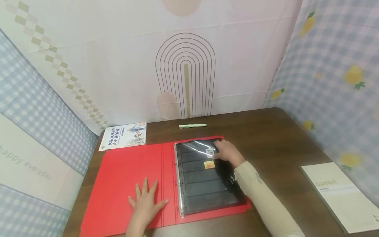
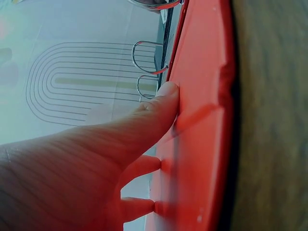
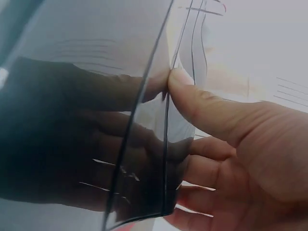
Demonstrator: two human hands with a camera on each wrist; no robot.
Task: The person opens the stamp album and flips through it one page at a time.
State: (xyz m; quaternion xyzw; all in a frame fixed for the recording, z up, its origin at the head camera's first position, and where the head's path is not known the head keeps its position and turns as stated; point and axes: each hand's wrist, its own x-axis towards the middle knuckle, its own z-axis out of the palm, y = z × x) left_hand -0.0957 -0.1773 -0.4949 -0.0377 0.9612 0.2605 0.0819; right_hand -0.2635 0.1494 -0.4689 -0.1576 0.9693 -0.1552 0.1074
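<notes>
While my left hand (image 1: pixel 145 201) lay flat with fingers spread on the inside of the red binder cover (image 1: pixel 124 184), pressing it to the desk (image 1: pixel 278 138), my right hand (image 1: pixel 227 152) pinched the outer edge of the black pocket page (image 1: pixel 204 184) on the rings, thumb on one face, fingers behind. Risk as I judged it: pulling that edge too hard could tear the punched holes at the metal rings (image 1: pixel 178 184), since the sheet looked thin and floppy. It was also glossy and slick, so the pinch could slip and the page flop back. The two small stamps (image 1: pixel 209 158) tucked in the strip pockets might slide out if the sheet bowed much. If my flat hand eased off, the binder could skate on the smooth dark wood. Cover was stiff, matte red card with creased spine folds; rings were shiny open wire loops. Further off to the right lay a pale rectangular booklet (image 1: pixel 340 194), at the far left a printed leaflet (image 1: pixel 124 135), and beyond the binder a slim pale green pen (image 1: pixel 192 125) near the fabric backdrop.
</notes>
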